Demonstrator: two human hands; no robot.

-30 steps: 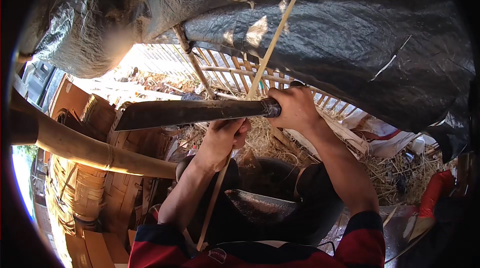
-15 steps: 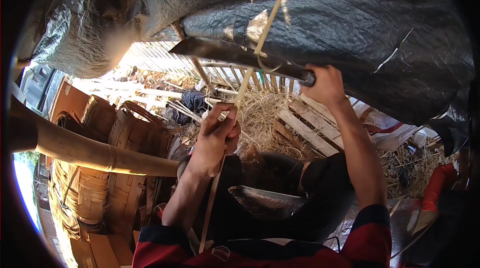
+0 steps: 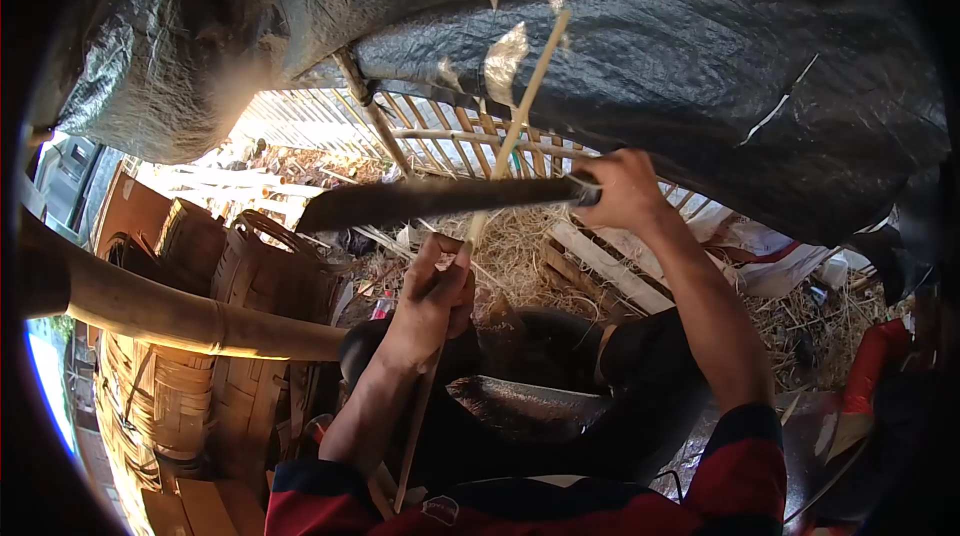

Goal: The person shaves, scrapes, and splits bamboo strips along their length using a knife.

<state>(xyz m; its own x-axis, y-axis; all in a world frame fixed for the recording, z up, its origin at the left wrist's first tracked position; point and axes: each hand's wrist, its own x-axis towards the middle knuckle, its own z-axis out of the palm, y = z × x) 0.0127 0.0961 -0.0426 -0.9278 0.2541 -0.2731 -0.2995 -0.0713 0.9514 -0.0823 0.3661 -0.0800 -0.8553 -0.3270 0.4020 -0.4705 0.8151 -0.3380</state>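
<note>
Now clasping pale wooden strip (image 3: 526,104) in left hand (image 3: 430,298), toward one o'clock. Gripping dark metal machete (image 3: 430,201) crosswise in right hand (image 3: 622,191).

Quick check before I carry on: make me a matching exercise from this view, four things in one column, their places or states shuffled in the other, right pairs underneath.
Things:
1. Long blade
2. Thin pale strip
3. Thick bamboo pole
4. Plastic sheet

Places or states:
A. Black, spread across the top of the view
B. Held in the left hand
C. Crossing in front of woven baskets
D. Held by its handle in the right hand

Pairs: 1-D, 2-B, 3-C, 4-A
</note>
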